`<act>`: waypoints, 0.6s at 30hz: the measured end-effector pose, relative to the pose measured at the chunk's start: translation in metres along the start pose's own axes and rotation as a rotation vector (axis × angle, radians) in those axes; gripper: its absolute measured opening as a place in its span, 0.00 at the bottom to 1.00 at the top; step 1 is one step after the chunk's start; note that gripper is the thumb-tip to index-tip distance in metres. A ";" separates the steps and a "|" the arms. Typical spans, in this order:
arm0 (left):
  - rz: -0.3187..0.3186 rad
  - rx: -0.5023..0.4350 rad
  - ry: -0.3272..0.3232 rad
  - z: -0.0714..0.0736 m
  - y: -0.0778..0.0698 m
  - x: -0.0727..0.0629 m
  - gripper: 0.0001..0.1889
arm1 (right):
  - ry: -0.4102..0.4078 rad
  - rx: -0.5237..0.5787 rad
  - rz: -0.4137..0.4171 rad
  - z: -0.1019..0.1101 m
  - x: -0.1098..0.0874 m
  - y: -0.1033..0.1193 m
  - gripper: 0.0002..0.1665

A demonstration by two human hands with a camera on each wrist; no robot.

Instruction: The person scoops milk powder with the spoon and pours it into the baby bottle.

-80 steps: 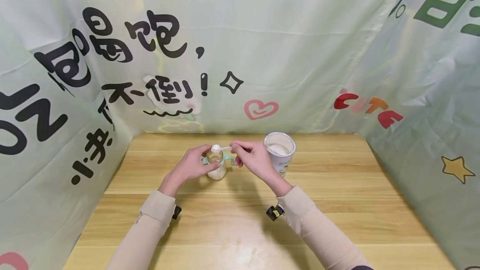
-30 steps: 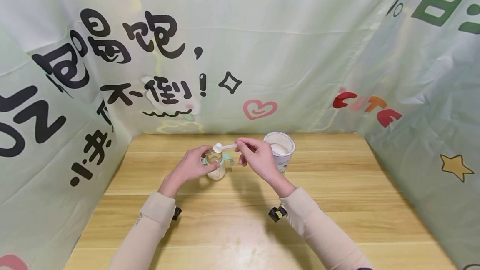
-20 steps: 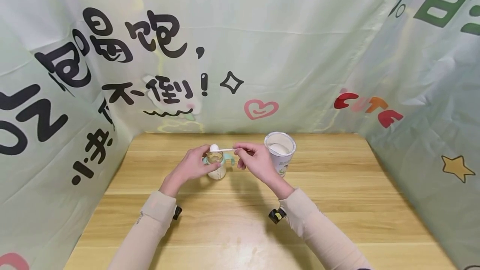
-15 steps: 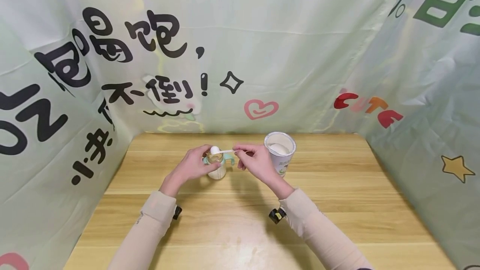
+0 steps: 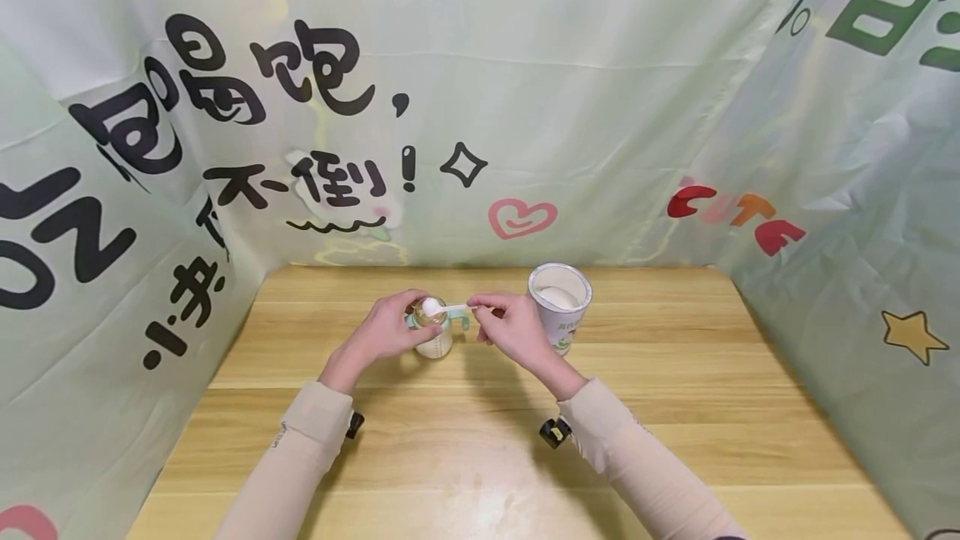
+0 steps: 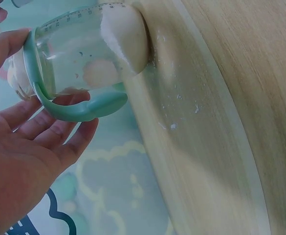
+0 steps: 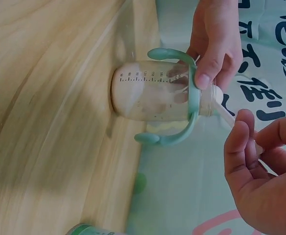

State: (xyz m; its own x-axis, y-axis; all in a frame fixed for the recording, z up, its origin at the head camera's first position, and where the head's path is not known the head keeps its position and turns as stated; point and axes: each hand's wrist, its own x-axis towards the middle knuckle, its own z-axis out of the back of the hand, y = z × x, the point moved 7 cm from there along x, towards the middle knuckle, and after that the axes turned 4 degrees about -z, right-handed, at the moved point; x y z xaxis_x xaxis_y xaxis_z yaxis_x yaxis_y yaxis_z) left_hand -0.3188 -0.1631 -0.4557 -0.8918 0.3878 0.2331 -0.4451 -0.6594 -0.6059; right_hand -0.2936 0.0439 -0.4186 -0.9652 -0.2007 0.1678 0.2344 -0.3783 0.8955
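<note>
A clear baby bottle [image 5: 435,347] with mint-green handles [image 7: 165,138] stands upright on the table, white powder [image 6: 125,36] in its bottom. Around its neck, my left hand [image 5: 386,327] grips with thumb and fingers. My right hand [image 5: 513,330] pinches the handle of a small white scoop [image 5: 431,306] between thumb and fingertips. The scoop's round bowl lies at the bottle's open mouth, its rounded side apparently up. In the right wrist view, the neck and left thumb partly hide the bowl.
To the right of the bottle stands an open white can [image 5: 558,327] with pale powder inside. White specks [image 6: 173,126] lie on the wooden table [image 5: 450,457] beside the bottle. A printed cloth [image 5: 600,107] hangs behind and along both sides.
The scoop rises slightly off the mouth and turns over, then comes down onto the bottle mouth with my right hand. My left hand and the bottle stay in place.
</note>
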 end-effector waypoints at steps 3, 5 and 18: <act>-0.003 -0.004 -0.002 0.000 -0.001 -0.001 0.33 | -0.002 -0.004 -0.001 -0.001 0.000 0.000 0.14; -0.010 -0.003 -0.004 0.001 -0.001 -0.001 0.33 | -0.008 0.007 0.003 0.000 0.000 0.001 0.14; 0.006 -0.004 0.008 0.000 -0.001 -0.001 0.35 | -0.134 0.181 -0.018 0.019 0.003 0.007 0.13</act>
State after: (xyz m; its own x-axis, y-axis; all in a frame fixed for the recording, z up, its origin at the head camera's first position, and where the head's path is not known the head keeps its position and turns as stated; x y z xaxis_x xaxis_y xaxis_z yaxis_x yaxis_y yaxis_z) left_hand -0.3175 -0.1634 -0.4553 -0.8938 0.3889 0.2232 -0.4392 -0.6592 -0.6104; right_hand -0.2972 0.0574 -0.4038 -0.9787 -0.0685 0.1935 0.2038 -0.2098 0.9563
